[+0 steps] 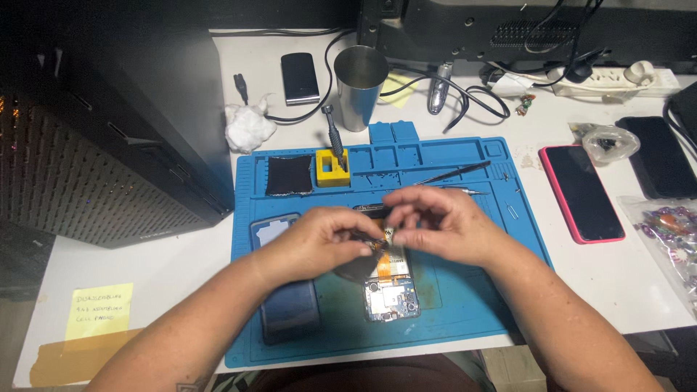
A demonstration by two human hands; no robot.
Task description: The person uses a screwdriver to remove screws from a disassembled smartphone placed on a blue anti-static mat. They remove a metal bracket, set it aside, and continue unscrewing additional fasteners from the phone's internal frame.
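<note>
Both hands meet over the middle of a blue repair mat point(465, 290). My left hand point(316, 243) and my right hand point(443, 225) pinch a small part with an orange flex strip point(385, 243) between their fingertips. Directly beneath them lies an opened phone point(392, 294) with its circuit board exposed. A dark round piece shows under my left hand. A dark blue phone back cover point(289, 312) rests on the mat by my left forearm.
On the mat stand a yellow holder with a screwdriver point(332, 163), a black pad point(289, 175) and tweezers point(454, 173). A metal cup point(360, 87), cotton wad point(248, 125), pink-cased phone point(581, 192), black phones, cables, power strip and computer tower point(109, 131) surround it.
</note>
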